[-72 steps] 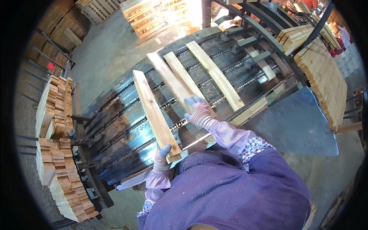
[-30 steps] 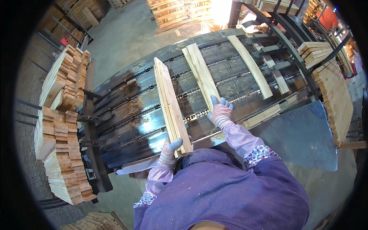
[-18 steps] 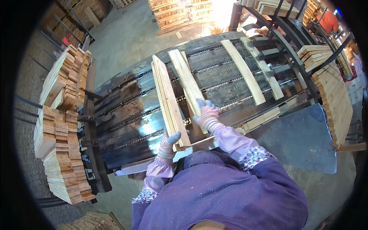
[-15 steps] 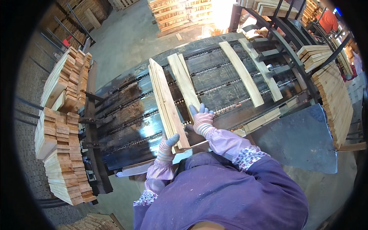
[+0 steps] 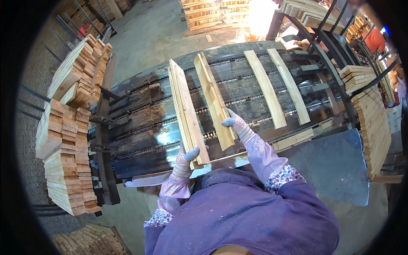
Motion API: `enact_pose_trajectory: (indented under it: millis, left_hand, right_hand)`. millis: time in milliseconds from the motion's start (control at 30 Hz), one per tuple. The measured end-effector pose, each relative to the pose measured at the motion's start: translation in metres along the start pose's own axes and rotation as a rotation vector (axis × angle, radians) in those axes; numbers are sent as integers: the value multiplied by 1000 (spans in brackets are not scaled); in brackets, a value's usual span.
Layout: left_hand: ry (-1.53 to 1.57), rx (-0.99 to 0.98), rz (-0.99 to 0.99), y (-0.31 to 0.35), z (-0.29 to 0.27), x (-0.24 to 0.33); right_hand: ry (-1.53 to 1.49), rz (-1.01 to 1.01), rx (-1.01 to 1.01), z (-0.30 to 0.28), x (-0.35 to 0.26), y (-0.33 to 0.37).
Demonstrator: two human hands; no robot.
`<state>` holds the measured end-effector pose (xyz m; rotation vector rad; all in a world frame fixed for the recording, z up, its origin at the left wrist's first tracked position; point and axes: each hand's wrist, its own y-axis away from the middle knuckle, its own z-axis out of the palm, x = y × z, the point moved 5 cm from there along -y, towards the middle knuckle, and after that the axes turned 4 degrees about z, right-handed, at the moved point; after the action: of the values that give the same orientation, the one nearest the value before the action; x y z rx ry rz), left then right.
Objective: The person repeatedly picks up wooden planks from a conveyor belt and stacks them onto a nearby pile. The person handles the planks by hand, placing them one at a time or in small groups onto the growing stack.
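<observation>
My left hand (image 5: 183, 162), in a striped glove, is closed round the near end of a few long wooden boards (image 5: 186, 112) held together, its thumb on top. To the right, my gloved right hand (image 5: 239, 126) grips a pair of wooden boards (image 5: 213, 100) near their near end, thumb over the upper face. These boards are tipped on edge and lie side by side. My fingers beneath both sets are mostly hidden. Both sets extend away from me over a dark metal chain conveyor (image 5: 138, 117).
Two single boards, one nearer (image 5: 265, 90) and one farther right (image 5: 290, 87), lie flat across the chains. Stacked boards (image 5: 70, 140) stand along the left, and another stack (image 5: 372, 127) on the right. A grey metal sheet (image 5: 331, 163) covers the front right corner.
My right hand has gone from resting open-fingered on the right-hand boards to gripping them, and they are now tipped on edge. My left hand keeps its hold. The view has shifted slightly.
</observation>
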<state>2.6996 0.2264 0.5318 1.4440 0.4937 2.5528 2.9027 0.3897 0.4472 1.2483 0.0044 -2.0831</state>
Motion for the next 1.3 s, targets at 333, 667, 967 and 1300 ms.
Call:
enact_pose_trajectory:
  millis: [333,667,967,1300]
  left_hand:
    - [169,-54,-135,-31,25,-46]
    - [337,-69,-142,-30,2,-56]
    - [-290,334,28,-31,-32,-42]
    - [-1481,417,26,-39,-17,-66]
  right_hand:
    - [145,71,18,45,8,38]
    - [365,184,134,64,7,25]
    - [379,20,185,48,-11,37]
    - [338,8,309,-32,-56,81]
